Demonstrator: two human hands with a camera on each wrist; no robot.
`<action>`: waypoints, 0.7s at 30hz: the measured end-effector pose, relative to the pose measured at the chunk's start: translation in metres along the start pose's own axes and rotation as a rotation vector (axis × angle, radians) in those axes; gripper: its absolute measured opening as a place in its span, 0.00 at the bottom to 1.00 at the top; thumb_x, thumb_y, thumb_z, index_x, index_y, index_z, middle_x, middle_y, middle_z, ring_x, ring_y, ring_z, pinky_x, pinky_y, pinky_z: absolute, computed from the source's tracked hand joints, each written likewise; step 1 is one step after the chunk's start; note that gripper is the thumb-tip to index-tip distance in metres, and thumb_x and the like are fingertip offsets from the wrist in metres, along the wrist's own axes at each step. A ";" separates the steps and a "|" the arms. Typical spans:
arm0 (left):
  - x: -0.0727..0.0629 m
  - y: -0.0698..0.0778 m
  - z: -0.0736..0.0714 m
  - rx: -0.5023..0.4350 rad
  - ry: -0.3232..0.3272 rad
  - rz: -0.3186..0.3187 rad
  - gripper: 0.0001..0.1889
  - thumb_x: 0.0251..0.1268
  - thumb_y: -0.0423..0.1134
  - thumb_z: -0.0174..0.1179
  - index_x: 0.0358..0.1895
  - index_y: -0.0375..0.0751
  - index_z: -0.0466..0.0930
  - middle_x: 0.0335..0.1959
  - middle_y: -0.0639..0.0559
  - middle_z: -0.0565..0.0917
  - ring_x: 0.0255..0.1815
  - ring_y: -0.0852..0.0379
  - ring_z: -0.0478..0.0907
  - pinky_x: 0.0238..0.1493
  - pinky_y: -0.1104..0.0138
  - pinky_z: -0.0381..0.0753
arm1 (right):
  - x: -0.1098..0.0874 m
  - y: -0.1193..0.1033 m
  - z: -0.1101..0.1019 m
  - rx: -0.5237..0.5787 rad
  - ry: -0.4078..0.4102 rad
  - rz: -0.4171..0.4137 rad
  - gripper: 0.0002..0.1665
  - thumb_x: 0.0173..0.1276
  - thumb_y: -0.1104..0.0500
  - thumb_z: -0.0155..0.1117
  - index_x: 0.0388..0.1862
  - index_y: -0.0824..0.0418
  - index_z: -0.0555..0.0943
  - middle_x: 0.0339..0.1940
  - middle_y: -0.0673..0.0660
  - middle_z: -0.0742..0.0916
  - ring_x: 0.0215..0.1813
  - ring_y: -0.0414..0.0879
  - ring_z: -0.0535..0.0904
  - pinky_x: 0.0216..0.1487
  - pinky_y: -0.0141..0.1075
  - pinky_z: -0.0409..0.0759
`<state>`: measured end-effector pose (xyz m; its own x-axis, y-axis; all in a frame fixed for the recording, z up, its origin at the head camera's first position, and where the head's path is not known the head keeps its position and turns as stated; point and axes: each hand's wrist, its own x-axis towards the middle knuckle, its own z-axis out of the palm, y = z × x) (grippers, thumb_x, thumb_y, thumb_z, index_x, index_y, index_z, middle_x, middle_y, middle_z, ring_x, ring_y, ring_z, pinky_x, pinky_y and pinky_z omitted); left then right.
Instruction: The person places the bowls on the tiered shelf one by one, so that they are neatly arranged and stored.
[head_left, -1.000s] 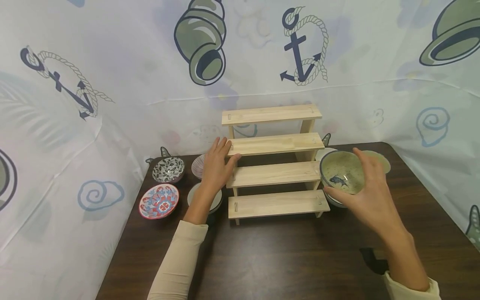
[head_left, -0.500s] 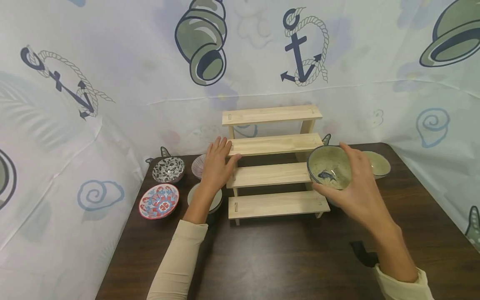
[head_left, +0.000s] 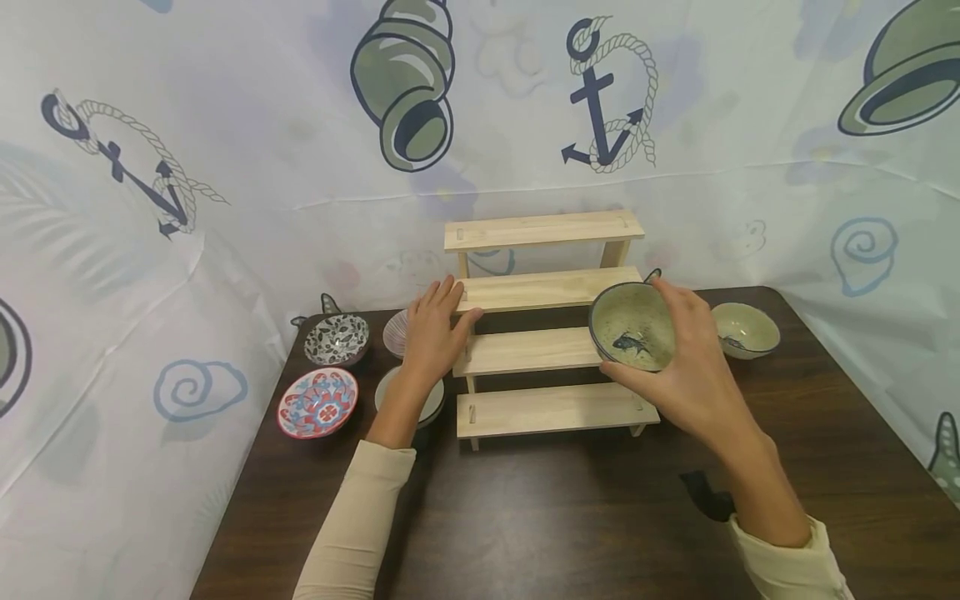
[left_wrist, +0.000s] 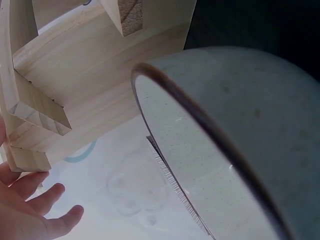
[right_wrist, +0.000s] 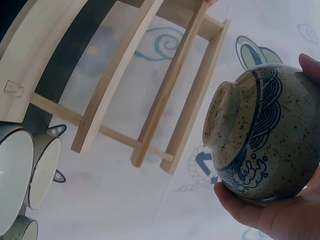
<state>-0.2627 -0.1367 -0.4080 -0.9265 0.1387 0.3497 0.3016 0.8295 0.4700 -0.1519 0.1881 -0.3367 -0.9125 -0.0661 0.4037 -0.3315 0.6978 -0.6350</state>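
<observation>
The right hand (head_left: 693, 379) pinches a bowl (head_left: 637, 321) between thumb and fingers, holding it tilted in front of the right end of a four-step wooden stand (head_left: 540, 354). The bowl's inside is speckled grey-green with a dark blue rim and a blue fish (head_left: 630, 342); its outside carries blue waves (right_wrist: 265, 107) over brown-flecked glaze, above a narrow foot (right_wrist: 220, 114). The left hand (head_left: 435, 333), fingers loosely extended, touches the stand's left end. Farther out on the table (head_left: 540, 517) sit a black-and-white bowl (head_left: 337, 340), a red-and-blue dish (head_left: 318, 403) and a pale green bowl (head_left: 748, 325).
</observation>
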 end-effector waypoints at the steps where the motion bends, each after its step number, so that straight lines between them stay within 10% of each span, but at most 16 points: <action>1: 0.000 0.001 0.000 -0.004 -0.003 -0.003 0.35 0.78 0.56 0.56 0.78 0.39 0.66 0.82 0.41 0.63 0.84 0.39 0.55 0.81 0.40 0.52 | 0.000 -0.001 0.001 -0.004 -0.002 -0.002 0.65 0.51 0.48 0.85 0.84 0.50 0.58 0.76 0.66 0.67 0.76 0.64 0.61 0.67 0.70 0.65; 21: 0.000 0.001 0.001 -0.011 0.013 0.000 0.35 0.76 0.55 0.58 0.77 0.38 0.67 0.81 0.41 0.64 0.81 0.38 0.63 0.80 0.41 0.56 | 0.015 -0.014 0.018 0.036 -0.018 -0.022 0.64 0.51 0.45 0.84 0.83 0.47 0.59 0.77 0.65 0.66 0.74 0.64 0.63 0.62 0.70 0.71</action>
<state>-0.2625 -0.1358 -0.4085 -0.9234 0.1317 0.3606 0.3046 0.8232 0.4791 -0.1648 0.1645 -0.3337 -0.9089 -0.0939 0.4062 -0.3596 0.6698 -0.6497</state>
